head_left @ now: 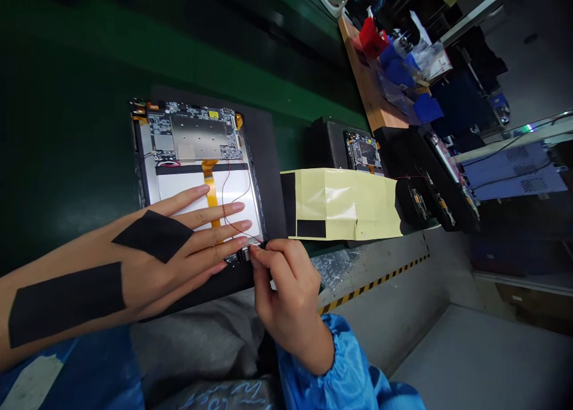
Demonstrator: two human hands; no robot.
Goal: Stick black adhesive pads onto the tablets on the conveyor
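Observation:
An opened tablet [154,180], its back off, lies on a black pad [272,159]. Its circuit board [199,136] is at the far end, with an orange ribbon cable [208,177] and thin red wires [230,180] running towards me. My left hand [188,237] rests flat across the tablet's near part, fingers spread; black tape pieces [154,236] stick to its back and forearm. At the tablet's near right corner my right hand [286,284] pinches a small silvery piece [251,242] beside the wire ends. The fingertips partly hide this piece.
A pale yellow sheet [349,204] with black strips lies to the right. Behind it are another opened tablet [364,153] and more assemblies on black pads [421,204]. A wooden shelf [364,88] carries blue and red bins [372,39]. Clear plastic [335,267] lies below the table edge.

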